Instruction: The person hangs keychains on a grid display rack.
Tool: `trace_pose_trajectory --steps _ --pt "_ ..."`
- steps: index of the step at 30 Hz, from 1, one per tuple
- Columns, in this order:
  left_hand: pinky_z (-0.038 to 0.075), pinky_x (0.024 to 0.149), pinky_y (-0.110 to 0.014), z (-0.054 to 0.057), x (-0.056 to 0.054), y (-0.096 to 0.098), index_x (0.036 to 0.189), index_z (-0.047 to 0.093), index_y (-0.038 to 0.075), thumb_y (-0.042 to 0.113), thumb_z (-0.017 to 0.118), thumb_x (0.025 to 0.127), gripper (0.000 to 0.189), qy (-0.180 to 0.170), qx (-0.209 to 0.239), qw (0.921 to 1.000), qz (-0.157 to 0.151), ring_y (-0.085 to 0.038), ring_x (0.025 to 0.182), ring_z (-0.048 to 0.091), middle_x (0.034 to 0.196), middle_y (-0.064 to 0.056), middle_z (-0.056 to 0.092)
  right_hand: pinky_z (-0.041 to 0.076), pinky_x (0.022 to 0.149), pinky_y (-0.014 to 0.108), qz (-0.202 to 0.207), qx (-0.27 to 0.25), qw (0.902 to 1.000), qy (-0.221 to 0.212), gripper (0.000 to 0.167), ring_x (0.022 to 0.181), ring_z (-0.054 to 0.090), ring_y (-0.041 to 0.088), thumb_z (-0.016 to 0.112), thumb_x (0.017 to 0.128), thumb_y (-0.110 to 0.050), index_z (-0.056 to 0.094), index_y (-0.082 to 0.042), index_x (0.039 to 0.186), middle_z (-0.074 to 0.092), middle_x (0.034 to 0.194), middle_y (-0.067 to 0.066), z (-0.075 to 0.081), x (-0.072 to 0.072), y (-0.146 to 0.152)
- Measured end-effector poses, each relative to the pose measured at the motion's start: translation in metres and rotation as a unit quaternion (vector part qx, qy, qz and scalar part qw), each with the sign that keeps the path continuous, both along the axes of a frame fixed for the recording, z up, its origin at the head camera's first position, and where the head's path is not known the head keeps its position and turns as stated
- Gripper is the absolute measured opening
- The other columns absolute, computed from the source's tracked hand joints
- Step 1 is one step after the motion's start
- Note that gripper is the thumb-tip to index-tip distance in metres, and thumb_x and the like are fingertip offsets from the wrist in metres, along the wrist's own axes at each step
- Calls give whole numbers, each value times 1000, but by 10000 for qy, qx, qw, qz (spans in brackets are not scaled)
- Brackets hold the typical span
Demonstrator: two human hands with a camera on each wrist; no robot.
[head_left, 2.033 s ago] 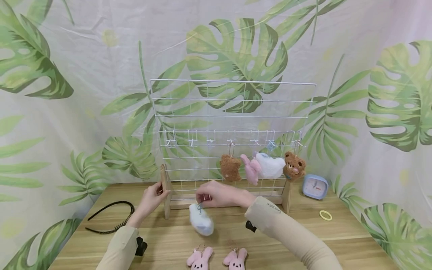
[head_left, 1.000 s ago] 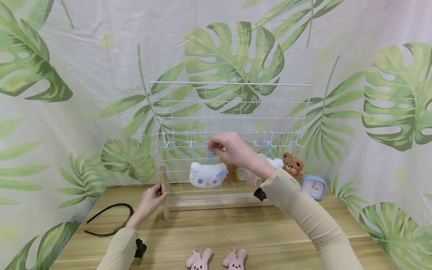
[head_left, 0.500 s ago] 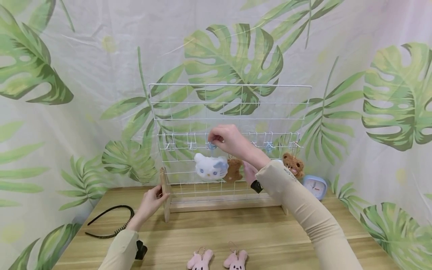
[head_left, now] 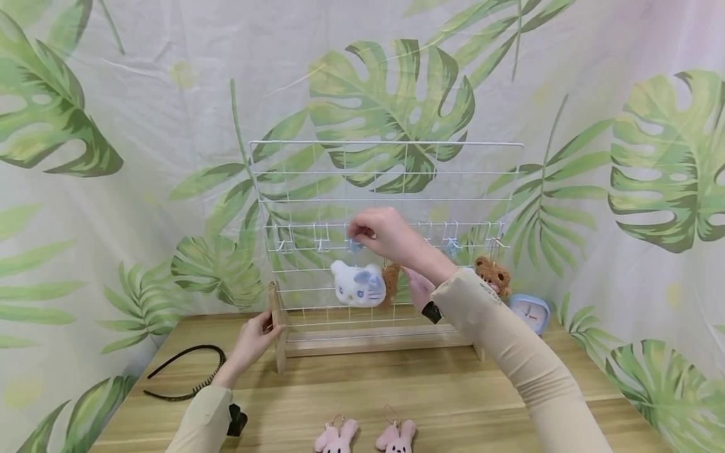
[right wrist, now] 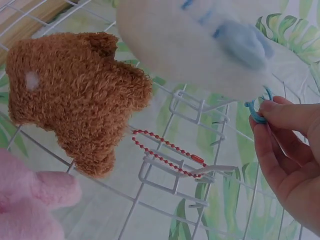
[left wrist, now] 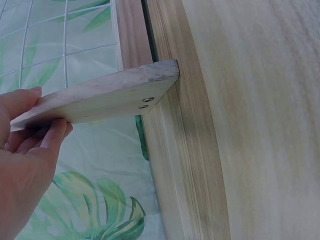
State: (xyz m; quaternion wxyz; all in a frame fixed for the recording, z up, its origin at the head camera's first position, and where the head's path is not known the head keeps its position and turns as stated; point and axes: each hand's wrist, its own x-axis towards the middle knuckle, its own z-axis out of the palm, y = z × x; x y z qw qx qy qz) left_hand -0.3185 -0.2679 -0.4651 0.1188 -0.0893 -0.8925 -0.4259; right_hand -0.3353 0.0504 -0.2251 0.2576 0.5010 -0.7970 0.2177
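My right hand (head_left: 385, 236) pinches the blue loop (right wrist: 257, 112) of a white plush cat keychain (head_left: 358, 284) in front of the white wire grid rack (head_left: 317, 170). The cat's head hangs below the fingers, at the height of the hook row. Beside it, a brown plush keychain (right wrist: 80, 95) hangs by a red bead chain (right wrist: 167, 155) from a hook (right wrist: 220, 168). My left hand (head_left: 252, 340) grips the wooden side stand (head_left: 276, 327) of the rack, thumb on one face and fingers on the other, as the left wrist view (left wrist: 95, 95) shows.
Bare hooks (head_left: 321, 244) hang to the left. A pink plush (head_left: 419, 289) and a brown bear (head_left: 491, 277) hang to the right. Two pink rabbit keychains (head_left: 337, 437) lie at the front. A black headband (head_left: 187, 371) lies left; a blue clock (head_left: 529, 313) stands right.
My right hand has lifted the white cat from low over the table up to the hook row, then shifted it slightly, the cat turning. The left hand stays on the stand.
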Motion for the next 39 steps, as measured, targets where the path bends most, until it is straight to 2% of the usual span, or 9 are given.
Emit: trace_pose_trajectory --steps 9,13,17,22,28,34,39 --pt "58 88 -40 -3 0 1 125 58 -10 11 61 98 34 -76 49 9999 74 -42 112 65 119 -31 66 57 78 24 -141 204 9995 -177 10 85 72 18 66 91 2 74 -3 89 75 90 9 -4 -10 -5" --pt "58 89 -40 -2 0 2 128 56 -11 11 61 98 37 -103 43 9999 73 -42 114 64 121 -32 65 58 78 25 -277 377 9988 -161 11 84 72 18 66 91 2 74 -4 88 76 89 8 -6 -16 -6" --pt "58 87 -39 -1 0 2 124 58 -9 11 61 98 33 -78 41 9999 71 -40 111 66 117 -29 67 58 77 24 -341 499 9981 -90 11 83 71 18 66 90 3 73 -4 87 75 88 8 -8 -21 -7" --pt "59 82 -35 0 -2 3 117 61 -7 10 61 98 26 -67 44 10000 54 -37 106 67 111 -26 69 58 76 24 -389 504 9979 -86 12 82 71 19 65 89 5 73 -4 86 75 87 9 -9 -21 -7" --pt "59 83 -34 1 -2 2 118 61 -7 10 61 98 26 -51 71 9999 51 -37 107 67 113 -27 68 58 76 26 -390 568 9976 -3 15 82 71 20 62 89 8 73 -2 86 75 88 10 -8 -22 -6" --pt "58 86 -38 1 -1 1 121 60 -8 10 61 98 28 -86 83 9999 42 -39 111 66 116 -28 67 58 75 26 -287 344 9990 23 16 81 71 20 60 88 9 72 -1 86 74 87 11 -8 -18 0" --pt "58 89 -40 2 0 0 125 57 -10 11 61 98 34 -91 57 9999 19 -41 113 64 120 -31 65 57 74 25 -217 -12 9997 71 12 81 69 18 62 91 5 71 -2 88 72 88 10 -8 0 14"
